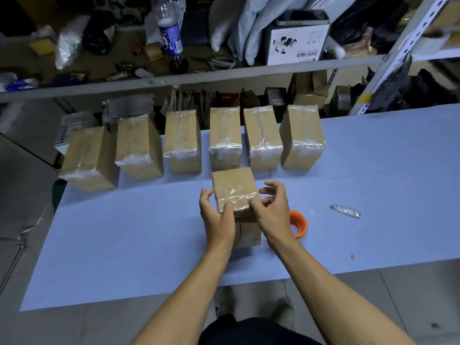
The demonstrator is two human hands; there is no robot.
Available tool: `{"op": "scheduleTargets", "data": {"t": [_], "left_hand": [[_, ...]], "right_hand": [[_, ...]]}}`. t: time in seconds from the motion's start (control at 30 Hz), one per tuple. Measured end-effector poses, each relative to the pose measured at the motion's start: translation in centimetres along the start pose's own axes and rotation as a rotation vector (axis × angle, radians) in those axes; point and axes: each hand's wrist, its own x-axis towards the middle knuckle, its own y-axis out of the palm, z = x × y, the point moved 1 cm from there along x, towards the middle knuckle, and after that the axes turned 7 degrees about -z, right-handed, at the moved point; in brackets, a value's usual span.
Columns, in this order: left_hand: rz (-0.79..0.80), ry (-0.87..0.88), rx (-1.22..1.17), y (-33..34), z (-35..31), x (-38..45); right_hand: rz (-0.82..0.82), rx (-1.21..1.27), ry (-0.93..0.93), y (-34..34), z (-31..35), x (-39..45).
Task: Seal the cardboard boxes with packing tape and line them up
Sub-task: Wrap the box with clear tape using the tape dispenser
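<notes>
Both on the seventh box [235, 192], upright on the desk [124, 232]. Left hand [217, 215] grips its left side, thumb pressing the tape band on the near top edge; right hand [272, 210] pinches the right corner, other fingers loosely curled. Tape roll [298, 224] just right of the right hand, touching nothing. Past the hands: six taped boxes [225, 140] in a row along the far edge. Looks like last smoothing, then slot into the row.

Taped boxes [225, 139] block table [124, 232] rear; tape roll [298, 224] right; left free.
</notes>
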Motion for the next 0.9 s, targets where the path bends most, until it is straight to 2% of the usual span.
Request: {"op": "scheduleTargets", "data": {"t": [0.13, 0.3, 0.4, 0.5, 0.63, 0.73, 0.9], "left_hand": [[0.193, -0.024, -0.055, -0.4, 0.7, -0.7], [0.170, -0.075, 0.068, -0.8, 1.7, -1.0], [0.190, -0.074, 0.027, -1.4, 2.6, -1.1], [0.301, -0.079, -0.086, -2.6, 3.1, -0.8], [0.410, -0.060, 0.012, -2.8, 3.6, -2.0], [0.355, -0.070, 0.027, -2.4, 4.1, -2.2], [0.342, -0.039, 0.060, -2.2, 3.9, -2.1]], "right_hand": [[0.087, -0.104, -0.055, 0.4, -1.1, -1.0], [0.164, -0.211, -0.163, -0.8, -2.1, -1.4], [0.249, -0.137, -0.114, -2.1, -2.4, -1.3], [0.345, -0.014, -0.031, -3.0, -3.1, -1.5], [0.315, -0.087, -0.105, -2.1, -3.2, -2.7], [0.285, -0.085, -0.086, -2.0, -3.3, -2.9], [0.443, 0.041, 0.011, -3.8, -2.2, -1.9]]}}
